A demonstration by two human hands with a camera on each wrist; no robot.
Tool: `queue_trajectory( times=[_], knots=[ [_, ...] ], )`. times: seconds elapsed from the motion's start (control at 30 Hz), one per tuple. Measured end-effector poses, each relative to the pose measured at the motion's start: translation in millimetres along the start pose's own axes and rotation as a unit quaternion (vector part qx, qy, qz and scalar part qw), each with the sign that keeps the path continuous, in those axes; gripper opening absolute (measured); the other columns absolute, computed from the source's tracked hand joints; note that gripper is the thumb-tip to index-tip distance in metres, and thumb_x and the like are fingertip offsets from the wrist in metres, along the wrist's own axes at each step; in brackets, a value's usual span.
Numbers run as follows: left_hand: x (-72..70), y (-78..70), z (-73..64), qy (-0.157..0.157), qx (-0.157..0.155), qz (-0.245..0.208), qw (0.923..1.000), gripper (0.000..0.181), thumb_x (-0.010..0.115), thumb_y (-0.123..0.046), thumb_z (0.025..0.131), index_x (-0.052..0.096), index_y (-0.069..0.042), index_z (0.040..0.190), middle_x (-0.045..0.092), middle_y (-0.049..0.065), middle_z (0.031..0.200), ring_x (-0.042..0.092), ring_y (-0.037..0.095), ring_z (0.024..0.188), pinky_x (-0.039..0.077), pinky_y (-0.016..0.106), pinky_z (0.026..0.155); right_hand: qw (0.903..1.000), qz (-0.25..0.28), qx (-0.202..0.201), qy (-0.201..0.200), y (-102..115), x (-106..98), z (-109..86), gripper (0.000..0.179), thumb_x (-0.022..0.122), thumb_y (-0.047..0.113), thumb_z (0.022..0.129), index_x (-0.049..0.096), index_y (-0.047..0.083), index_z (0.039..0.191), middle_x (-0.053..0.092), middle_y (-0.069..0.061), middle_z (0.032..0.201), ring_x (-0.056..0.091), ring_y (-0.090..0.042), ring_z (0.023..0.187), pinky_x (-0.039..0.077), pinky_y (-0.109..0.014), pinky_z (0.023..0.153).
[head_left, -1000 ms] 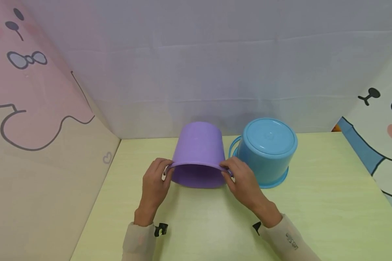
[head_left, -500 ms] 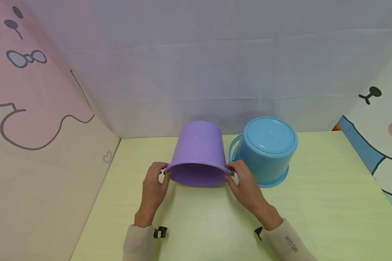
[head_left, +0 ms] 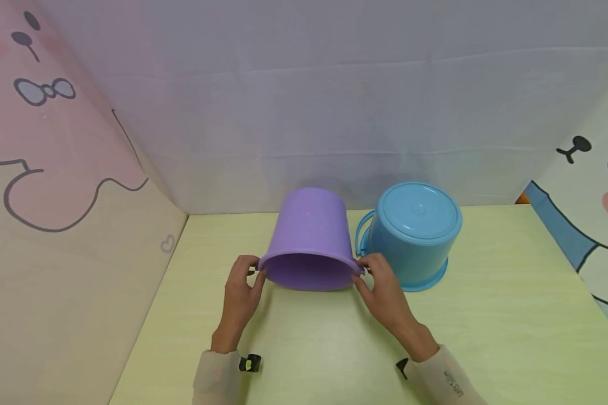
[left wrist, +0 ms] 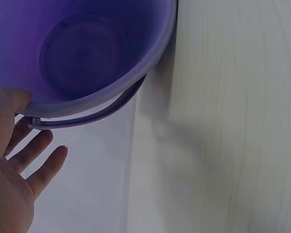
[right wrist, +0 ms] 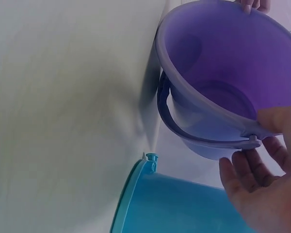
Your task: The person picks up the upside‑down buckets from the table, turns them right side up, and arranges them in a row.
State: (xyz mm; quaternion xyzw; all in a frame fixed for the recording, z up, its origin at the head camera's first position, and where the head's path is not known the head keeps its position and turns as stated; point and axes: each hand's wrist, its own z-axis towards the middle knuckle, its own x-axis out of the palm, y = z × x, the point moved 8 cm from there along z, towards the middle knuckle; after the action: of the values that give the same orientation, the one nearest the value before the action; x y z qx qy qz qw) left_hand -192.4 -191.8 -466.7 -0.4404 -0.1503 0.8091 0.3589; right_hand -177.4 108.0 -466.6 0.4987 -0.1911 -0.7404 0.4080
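Note:
A purple bucket (head_left: 311, 222) lies tipped on its side, its mouth facing me. My left hand (head_left: 242, 292) pinches the left side of its rim between thumb and fingers; in the left wrist view the other fingers (left wrist: 47, 170) are spread below the rim. On the opposite side, my right hand (head_left: 385, 295) pinches the rim beside the handle's pivot, thumb on the inside. The purple handle (right wrist: 184, 128) hangs along the underside of the rim in the right wrist view. Close to my right hand, a blue bucket (head_left: 418, 216) stands upside down.
The blue bucket's handle (head_left: 363, 230) sticks out toward the purple one. A pale yellow-green table (head_left: 314, 349) carries both, with a whitish cloth wall (head_left: 304, 124) close behind. Printed panels with cartoon animals rise at the left (head_left: 71, 253) and right (head_left: 603, 247).
Both hands have shifted slightly toward me and outward along the rim of the purple bucket. The bucket keeps nearly the same tilt, and the blue bucket has stayed put.

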Motion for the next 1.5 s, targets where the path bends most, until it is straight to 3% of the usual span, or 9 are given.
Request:
queue_trajectory(
  times=[0.1,0.23,0.37,0.5,0.63,0.77,0.97,1.23,1.5],
  knots=[
    [-0.4,-1.2,0.4,-0.005,0.005,-0.001,1.0,0.026,0.078,0.009,0.09,0.063,-0.003,0.108,0.065,0.011,0.108,0.064,0.028,0.103,0.06,0.048,0.08,0.9995,0.002,0.031,-0.001,-5,2,-2.6,0.036,0.079,-0.007,0.09,0.062,-0.004,0.121,0.057,-0.019,0.119,0.062,-0.033,0.103,0.059,-0.051,0.088],
    [-2.0,-5.3,1.9,-0.015,0.021,-0.009,0.9996,0.032,0.077,0.014,0.088,0.064,-0.002,0.113,0.065,0.013,0.111,0.061,0.03,0.105,0.058,0.048,0.084,0.9955,0.036,0.087,0.012,-12,9,-7.7,0.054,0.074,-0.006,0.094,0.047,-0.01,0.141,0.051,-0.026,0.127,0.062,-0.035,0.104,0.06,-0.051,0.09],
    [-3.7,-11.2,3.9,-0.021,0.043,-0.023,0.9986,0.038,0.074,0.02,0.087,0.064,0.001,0.118,0.064,0.015,0.113,0.062,0.029,0.103,0.055,0.038,0.089,0.9809,0.104,0.162,0.029,-21,21,-14.7,0.062,0.067,-0.005,0.099,0.031,-0.012,0.15,0.051,-0.026,0.127,0.067,-0.036,0.105,0.06,-0.048,0.091],
    [-4.3,-14.9,4.8,-0.02,0.051,-0.031,0.998,0.04,0.074,0.022,0.086,0.063,0.002,0.119,0.063,0.015,0.112,0.064,0.027,0.101,0.052,0.028,0.092,0.9653,0.146,0.213,0.038,-28,30,-21.4,0.053,0.063,-0.004,0.101,0.033,-0.013,0.143,0.058,-0.028,0.124,0.071,-0.039,0.105,0.061,-0.045,0.091],
    [-5.1,-17.1,5.9,-0.02,0.052,-0.037,0.9977,0.041,0.074,0.022,0.086,0.063,0.002,0.12,0.063,0.015,0.113,0.064,0.026,0.1,0.053,0.031,0.091,0.9625,0.148,0.219,0.059,-31,35,-25.1,0.034,0.064,-0.002,0.101,0.049,-0.014,0.129,0.065,-0.029,0.117,0.072,-0.042,0.105,0.062,-0.047,0.089],
    [-5.9,-19.3,7.5,-0.02,0.059,-0.046,0.997,0.04,0.073,0.021,0.087,0.063,0.002,0.121,0.063,0.015,0.113,0.064,0.027,0.099,0.055,0.036,0.088,0.9651,0.154,0.201,0.068,-30,39,-25.5,0.032,0.066,-0.002,0.1,0.057,-0.014,0.128,0.068,-0.028,0.114,0.073,-0.042,0.102,0.063,-0.047,0.087],
    [-8.3,-20.2,9.6,-0.03,0.07,-0.063,0.9951,0.037,0.076,0.018,0.087,0.066,0.002,0.118,0.065,0.014,0.111,0.066,0.029,0.096,0.055,0.027,0.088,0.9677,0.169,0.177,0.059,-29,39,-24.8,0.034,0.066,-0.008,0.098,0.059,-0.014,0.131,0.069,-0.026,0.112,0.074,-0.039,0.098,0.064,-0.041,0.084],
    [-13.9,-19.1,10.6,-0.049,0.072,-0.09,0.9922,0.028,0.072,0.017,0.091,0.067,0.004,0.115,0.067,0.016,0.109,0.069,0.027,0.095,0.055,0.017,0.091,0.9621,0.19,0.188,0.054,-34,42,-23.0,0.033,0.065,-0.012,0.098,0.06,-0.011,0.131,0.068,-0.024,0.112,0.074,-0.038,0.098,0.063,-0.032,0.083],
    [-17.7,-19.6,11.4,-0.066,0.063,-0.115,0.9891,0.033,0.071,0.019,0.09,0.07,0.003,0.119,0.068,0.016,0.112,0.069,0.03,0.098,0.056,0.016,0.087,0.959,0.214,0.182,0.037,-31,35,-16.2,0.018,0.063,-0.012,0.099,0.06,-0.009,0.116,0.067,-0.024,0.11,0.072,-0.043,0.1,0.063,-0.029,0.079]
  ],
)
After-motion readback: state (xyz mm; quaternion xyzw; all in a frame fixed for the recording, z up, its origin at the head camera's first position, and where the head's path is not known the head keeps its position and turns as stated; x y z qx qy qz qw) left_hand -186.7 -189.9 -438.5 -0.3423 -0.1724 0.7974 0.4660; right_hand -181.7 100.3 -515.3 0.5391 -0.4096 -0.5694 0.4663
